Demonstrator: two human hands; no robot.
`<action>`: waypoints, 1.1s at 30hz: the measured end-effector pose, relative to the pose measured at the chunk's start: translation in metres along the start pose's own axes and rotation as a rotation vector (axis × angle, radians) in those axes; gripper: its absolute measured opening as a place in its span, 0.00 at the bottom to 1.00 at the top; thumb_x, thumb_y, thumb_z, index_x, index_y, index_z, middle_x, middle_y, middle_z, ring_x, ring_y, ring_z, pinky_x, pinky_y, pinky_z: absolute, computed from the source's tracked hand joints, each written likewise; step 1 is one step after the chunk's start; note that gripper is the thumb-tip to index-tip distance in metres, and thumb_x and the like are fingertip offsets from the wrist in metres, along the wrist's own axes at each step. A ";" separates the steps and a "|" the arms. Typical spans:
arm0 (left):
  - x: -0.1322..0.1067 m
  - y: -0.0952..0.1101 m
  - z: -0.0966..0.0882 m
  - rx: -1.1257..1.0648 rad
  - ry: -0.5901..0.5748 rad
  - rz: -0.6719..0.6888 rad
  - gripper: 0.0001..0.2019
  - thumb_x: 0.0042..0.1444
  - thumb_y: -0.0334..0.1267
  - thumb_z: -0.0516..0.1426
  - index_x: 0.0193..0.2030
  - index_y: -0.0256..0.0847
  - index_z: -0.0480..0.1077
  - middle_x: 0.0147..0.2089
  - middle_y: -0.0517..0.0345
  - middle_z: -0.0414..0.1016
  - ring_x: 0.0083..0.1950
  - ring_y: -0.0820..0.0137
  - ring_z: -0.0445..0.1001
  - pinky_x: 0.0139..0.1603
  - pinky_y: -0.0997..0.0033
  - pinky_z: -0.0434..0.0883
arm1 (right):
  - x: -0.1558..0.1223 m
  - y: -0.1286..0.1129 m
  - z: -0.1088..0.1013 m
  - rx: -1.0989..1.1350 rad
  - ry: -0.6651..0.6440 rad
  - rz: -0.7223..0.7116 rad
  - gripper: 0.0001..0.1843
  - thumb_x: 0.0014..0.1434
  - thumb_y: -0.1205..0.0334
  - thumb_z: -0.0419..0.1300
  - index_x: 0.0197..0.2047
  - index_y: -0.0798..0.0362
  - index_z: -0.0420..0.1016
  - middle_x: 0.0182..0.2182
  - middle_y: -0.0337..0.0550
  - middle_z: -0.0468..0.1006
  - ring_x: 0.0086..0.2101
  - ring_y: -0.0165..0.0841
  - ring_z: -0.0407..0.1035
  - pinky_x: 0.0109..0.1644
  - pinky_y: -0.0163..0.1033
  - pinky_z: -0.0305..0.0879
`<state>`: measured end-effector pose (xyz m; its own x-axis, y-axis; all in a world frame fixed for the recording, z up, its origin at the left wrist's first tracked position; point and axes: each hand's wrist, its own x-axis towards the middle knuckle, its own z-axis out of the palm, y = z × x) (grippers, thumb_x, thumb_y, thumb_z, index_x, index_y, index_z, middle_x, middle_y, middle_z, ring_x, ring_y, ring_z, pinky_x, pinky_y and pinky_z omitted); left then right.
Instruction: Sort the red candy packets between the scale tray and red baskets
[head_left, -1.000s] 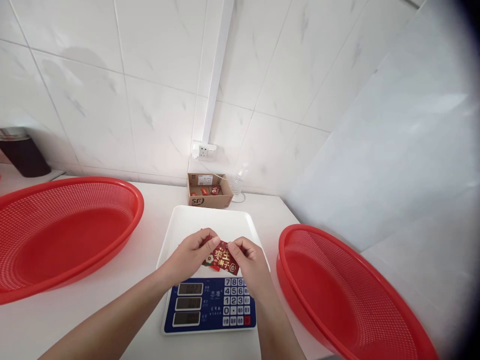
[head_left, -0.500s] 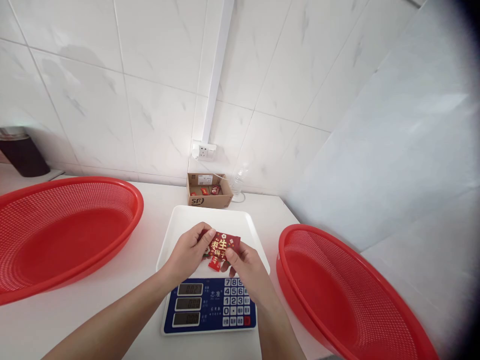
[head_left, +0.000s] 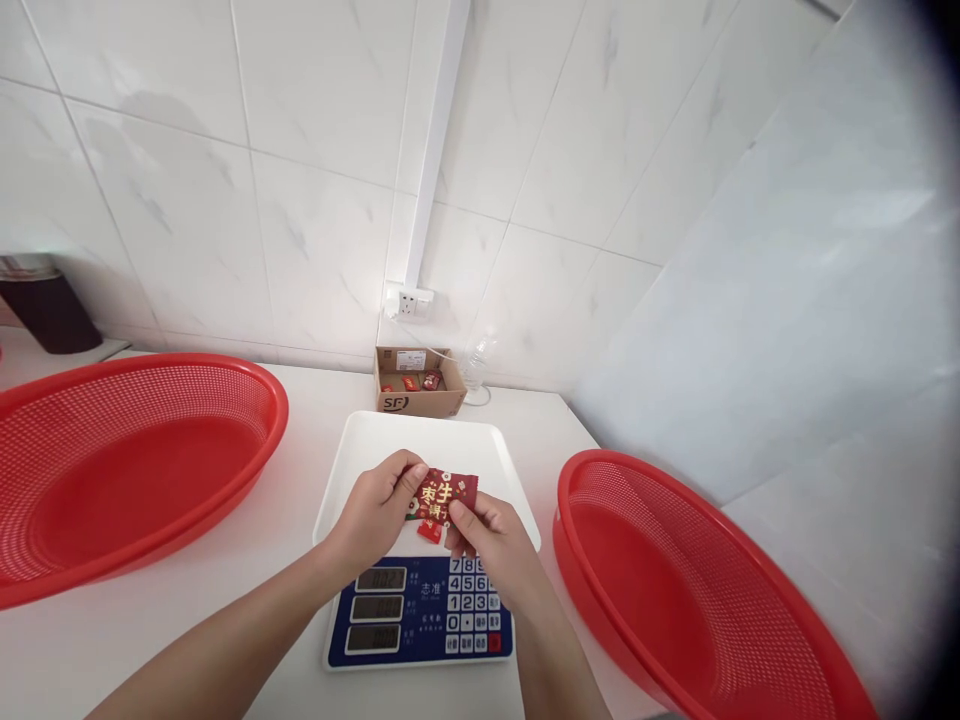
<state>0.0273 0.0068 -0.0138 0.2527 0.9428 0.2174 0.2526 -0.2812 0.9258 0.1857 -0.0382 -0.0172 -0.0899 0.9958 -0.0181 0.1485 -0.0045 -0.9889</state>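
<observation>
Both hands hold a dark red packet [head_left: 457, 483] above a scale [head_left: 427, 654]

In the head view, the person's left hand [head_left: 379, 507] pinches the packet's left end between thumb and fingers. The right hand [head_left: 491, 540] grasps its lower right part, the thumb lying across the printed front. The packet is over the near part of the scale's white pan [head_left: 420, 437], with its gold lettering facing the camera. A smaller red packet [head_left: 429, 532] shows just below it; whether that one rests on the pan is hard to tell.

Beyond the pan, a cardboard box [head_left: 420, 404] contains several small packets [head_left: 411, 383], and a clear plastic bottle [head_left: 477, 362] stands beside it. A red basket [head_left: 279, 405] lies to the left of the scale and another red basket [head_left: 600, 457] to the right. A dark container [head_left: 54, 315] stands at the far left.
</observation>
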 end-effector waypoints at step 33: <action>-0.003 0.000 -0.002 -0.270 -0.337 -0.146 0.36 0.49 0.37 0.61 0.64 0.48 0.51 0.41 0.58 0.72 0.37 0.68 0.72 0.43 0.62 0.69 | 0.005 -0.004 0.005 -0.001 0.183 -0.076 0.16 0.55 0.48 0.58 0.27 0.53 0.67 0.22 0.37 0.71 0.24 0.30 0.68 0.29 0.36 0.67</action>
<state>0.0252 0.0041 -0.0136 0.5336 0.8457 0.0077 0.0664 -0.0510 0.9965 0.1799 -0.0332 -0.0140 0.0799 0.9933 0.0838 0.1493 0.0712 -0.9862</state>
